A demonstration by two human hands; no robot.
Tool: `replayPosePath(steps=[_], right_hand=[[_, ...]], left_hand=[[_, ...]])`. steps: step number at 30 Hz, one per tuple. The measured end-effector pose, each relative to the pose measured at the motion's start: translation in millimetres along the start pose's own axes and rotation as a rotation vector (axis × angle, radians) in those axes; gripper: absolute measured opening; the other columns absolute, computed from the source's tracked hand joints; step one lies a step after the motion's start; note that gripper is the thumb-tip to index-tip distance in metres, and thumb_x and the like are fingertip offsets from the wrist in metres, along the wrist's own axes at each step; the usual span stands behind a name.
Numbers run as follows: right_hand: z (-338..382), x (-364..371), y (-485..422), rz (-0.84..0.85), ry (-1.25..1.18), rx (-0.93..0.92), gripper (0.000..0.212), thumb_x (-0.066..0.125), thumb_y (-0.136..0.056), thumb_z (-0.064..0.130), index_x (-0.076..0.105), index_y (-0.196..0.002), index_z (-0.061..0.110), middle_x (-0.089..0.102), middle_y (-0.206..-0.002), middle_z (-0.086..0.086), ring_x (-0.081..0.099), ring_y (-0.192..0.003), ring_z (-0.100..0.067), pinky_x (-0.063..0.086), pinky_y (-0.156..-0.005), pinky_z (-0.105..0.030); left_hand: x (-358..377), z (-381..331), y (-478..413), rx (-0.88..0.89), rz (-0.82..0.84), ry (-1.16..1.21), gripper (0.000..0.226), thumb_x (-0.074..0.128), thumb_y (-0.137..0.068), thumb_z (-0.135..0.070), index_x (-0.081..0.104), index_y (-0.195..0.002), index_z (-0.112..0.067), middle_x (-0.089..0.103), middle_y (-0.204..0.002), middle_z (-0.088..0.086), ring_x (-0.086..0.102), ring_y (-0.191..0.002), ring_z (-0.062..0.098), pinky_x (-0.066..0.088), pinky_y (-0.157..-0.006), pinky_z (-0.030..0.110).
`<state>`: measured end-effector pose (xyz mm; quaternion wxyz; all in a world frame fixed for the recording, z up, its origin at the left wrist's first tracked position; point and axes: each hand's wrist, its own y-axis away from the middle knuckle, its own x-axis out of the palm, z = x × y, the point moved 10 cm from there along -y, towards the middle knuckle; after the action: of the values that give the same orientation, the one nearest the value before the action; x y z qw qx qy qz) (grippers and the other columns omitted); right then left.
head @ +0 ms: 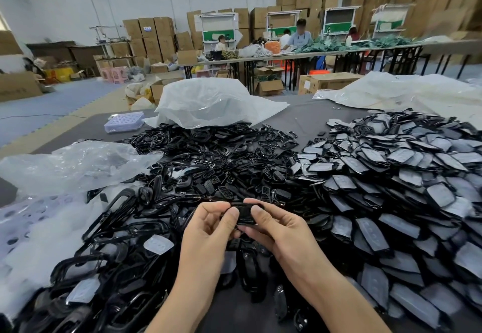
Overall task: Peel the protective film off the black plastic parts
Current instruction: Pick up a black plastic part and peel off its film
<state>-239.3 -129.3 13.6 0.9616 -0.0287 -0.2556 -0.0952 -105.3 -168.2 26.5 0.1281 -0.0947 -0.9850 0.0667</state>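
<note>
Head view: 1 black plastic part [243, 214] is held just above the heaps, front centre, between 2 hands. Left hand [208, 225] pinches its left end, thumb on top, fingers curled under. Right hand [273, 225] is clamped on the right end the same way. Film on this part: too dark to tell.

Pile of film-covered parts [391, 189] sits at right, grey faces up. Heap of bare black frames [195, 155] fills centre and left, running under the hands. A loose film piece [158, 244] lies on the frames near the left hand. Clear bag [73, 163] at left, white bag [208, 100] behind, lilac tray [124, 122] on the dark surface [307, 119].

Risks, judged: thin film likely tears if a thumb picks only a corner, leaving scraps. A slipped pinch drops the part into the frames heap, where black on black would make it hard to find. Peeled and unpeeled piles touch, so mixing is likely.
</note>
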Motion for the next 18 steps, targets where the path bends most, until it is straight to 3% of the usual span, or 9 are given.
replayPosePath(steps=[2, 4, 7, 10, 14, 18], right_hand=[[0, 3, 0, 0.025, 0.018, 0.013, 0.026, 0.070, -0.081, 0.024, 0.080, -0.104, 0.018, 0.077, -0.101, -0.014, 0.075, -0.096, -0.029, 0.058, -0.078, -0.020], [2, 3, 1, 0.051, 0.031, 0.019, 0.026, 0.069, -0.082, 0.024, 0.080, -0.105, 0.017, 0.076, -0.108, -0.016, 0.075, -0.097, -0.030, 0.057, -0.076, -0.019], [10, 2, 4, 0.059, 0.150, -0.034, 0.019, 0.070, -0.088, 0.018, 0.080, -0.104, 0.019, 0.077, -0.101, -0.015, 0.076, -0.093, -0.025, 0.057, -0.076, -0.018], [16, -4, 5, -0.031, 0.487, -0.142, 0.019, 0.071, -0.092, 0.012, 0.078, -0.097, 0.029, 0.077, -0.091, -0.003, 0.077, -0.082, -0.016, 0.057, -0.071, -0.018], [22, -15, 6, -0.158, 0.609, -0.221, 0.019, 0.071, -0.093, 0.015, 0.072, -0.093, 0.034, 0.076, -0.090, 0.000, 0.076, -0.079, -0.012, 0.061, -0.074, -0.032], [28, -27, 4, -0.232, 0.487, -0.261, 0.023, 0.068, -0.095, 0.010, 0.071, -0.091, 0.033, 0.076, -0.093, 0.003, 0.076, -0.080, -0.014, 0.057, -0.077, -0.029]], left_hand=[[0, -2, -1, 0.019, 0.013, -0.031, 0.013, 0.069, -0.087, -0.016, 0.064, -0.095, -0.025, 0.070, -0.080, 0.002, 0.068, -0.070, 0.020, 0.055, -0.066, 0.023], [5, -5, -2, 0.027, 0.072, -0.070, 0.023, 0.065, -0.093, -0.009, 0.061, -0.109, -0.024, 0.073, -0.084, 0.000, 0.070, -0.071, 0.015, 0.054, -0.066, 0.018], [2, -19, -3, 0.162, 0.090, -0.385, 0.028, 0.068, -0.092, -0.012, 0.064, -0.106, -0.037, 0.070, -0.082, -0.010, 0.065, -0.072, 0.002, 0.046, -0.069, 0.011], [3, -31, 3, 0.303, 0.052, -0.688, 0.027, 0.070, -0.090, -0.019, 0.065, -0.098, -0.044, 0.067, -0.086, -0.020, 0.063, -0.081, 0.001, 0.044, -0.072, 0.008], [-6, -45, 9, 0.415, 0.054, -0.928, 0.026, 0.063, -0.095, -0.025, 0.055, -0.113, -0.043, 0.056, -0.098, -0.026, 0.056, -0.094, -0.005, 0.043, -0.076, 0.011], [-7, -22, 19, 0.332, 0.349, -1.290, 0.028, 0.057, -0.094, -0.048, 0.054, -0.121, -0.043, 0.045, -0.110, -0.026, 0.045, -0.109, -0.004, 0.037, -0.085, 0.017]])
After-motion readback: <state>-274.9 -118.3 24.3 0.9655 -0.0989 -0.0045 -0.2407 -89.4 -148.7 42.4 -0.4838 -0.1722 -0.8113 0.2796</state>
